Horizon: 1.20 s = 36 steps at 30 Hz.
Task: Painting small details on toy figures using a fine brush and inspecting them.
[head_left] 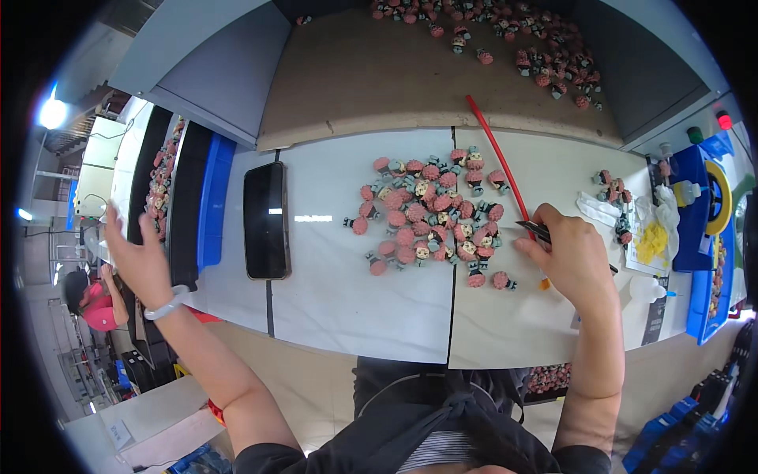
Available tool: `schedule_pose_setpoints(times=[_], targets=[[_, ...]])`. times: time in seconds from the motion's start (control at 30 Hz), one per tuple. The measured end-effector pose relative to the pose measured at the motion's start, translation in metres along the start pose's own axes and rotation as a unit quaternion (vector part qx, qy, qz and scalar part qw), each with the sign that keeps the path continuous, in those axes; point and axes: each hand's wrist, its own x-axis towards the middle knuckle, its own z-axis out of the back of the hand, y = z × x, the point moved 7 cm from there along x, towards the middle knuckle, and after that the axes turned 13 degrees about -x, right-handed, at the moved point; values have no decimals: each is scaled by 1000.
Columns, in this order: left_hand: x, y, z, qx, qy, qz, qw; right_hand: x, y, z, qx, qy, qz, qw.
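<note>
right hand (572, 253) is sitting right of centre, forearm coming up near-vertical from the lower edge, wrist bent slightly left, knuckles up. its fingers are curling together, clamping a dark slim tool (537, 230) that looks like tweezers or pliers; cannot tell which. the tool's long axis is running upper left to lower right, tip poking out of the fist toward the pile, and a short dark end is showing past the hand's right side.

left hand (140, 257) is lifting off the table at the left edge, forearm slanting in from bottom centre, pale bangle at the wrist. fingers are spreading apart, holding nothing.

pile of small figures (430, 213) is lying centre frame on the smooth white table (339, 292), just left of the tool tip: round pink bumpy parts with small dark and pale bits. a thin red rod (497, 150) is running diagonally from top centre down to the right hand. a glossy black phone (265, 221) is lying flat left of the pile, long axis vertical.
</note>
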Motion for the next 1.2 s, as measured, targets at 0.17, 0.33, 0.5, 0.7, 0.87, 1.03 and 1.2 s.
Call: schedule_pose_setpoints(times=[0.17, 0.33, 0.5, 0.7, 0.87, 1.03, 1.2], targets=[[-76, -143, -93, -270, 361, -70, 890, 0, -10, -6, -1, -3, -11, 1000], [-128, -200, -127, -298, 487, -145, 808, 1, -3, -1, -2, -9, -1, 1000], [-135, -191, -137, -299, 508, -137, 796, 0, -1, -1, 1, -1, -2, 1000], [-150, -210, -120, -627, 520, 167, 556, -1, -1, -3, 2, -6, 7, 1000], [-168, -216, -122, -711, 489, 328, 385, -1, 0, -2, 0, -16, 13, 1000], [-181, -215, -131, -696, 521, 351, 348, 0, 1, -2, 2, -4, 10, 1000], [-185, -210, -129, -675, 526, 329, 400, 2, 2, -4, 4, 9, -6, 1000]])
